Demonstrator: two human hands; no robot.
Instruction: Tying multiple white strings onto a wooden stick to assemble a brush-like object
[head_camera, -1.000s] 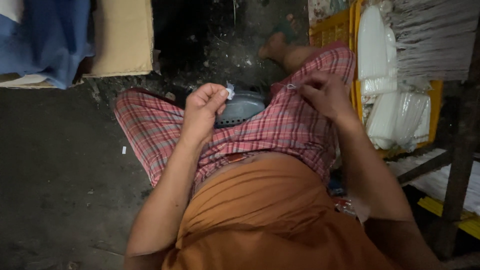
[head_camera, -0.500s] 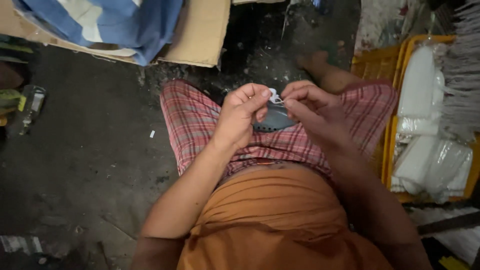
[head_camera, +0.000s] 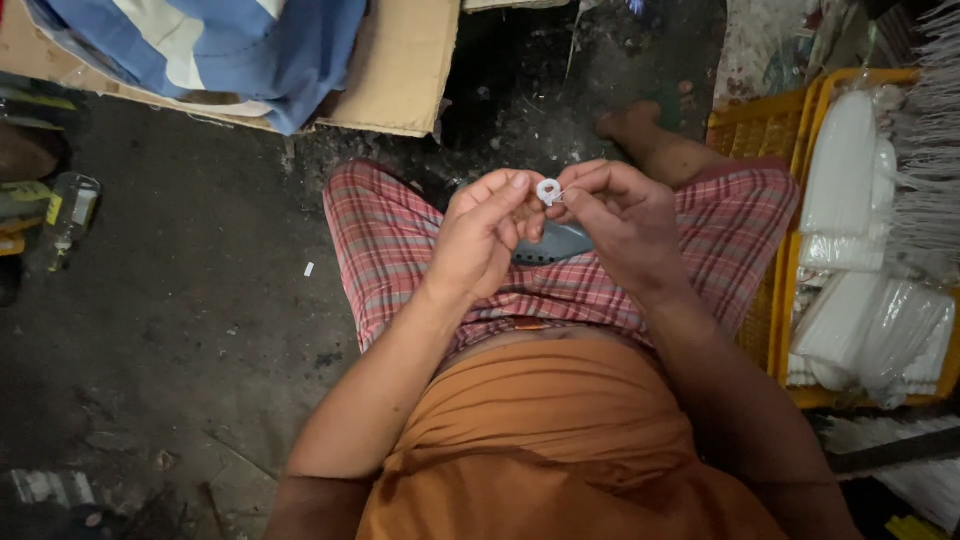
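A small white ring-shaped piece is pinched between the fingertips of both hands, above my lap. My left hand holds it from the left with thumb and forefinger. My right hand grips it from the right, fingers curled; a thin pin or wire seems to be at its fingertips, too small to be sure. Under the hands a dark grey curved object lies on my plaid shorts.
A yellow crate at the right holds bundles of white sticks in clear bags. Flat cardboard and blue-and-white cloth lie ahead on the dark dirty floor. A bottle lies at the far left.
My two hands, apart a second ago, have come together in front of me and now both pinch the white ring. The view has shifted to the left.
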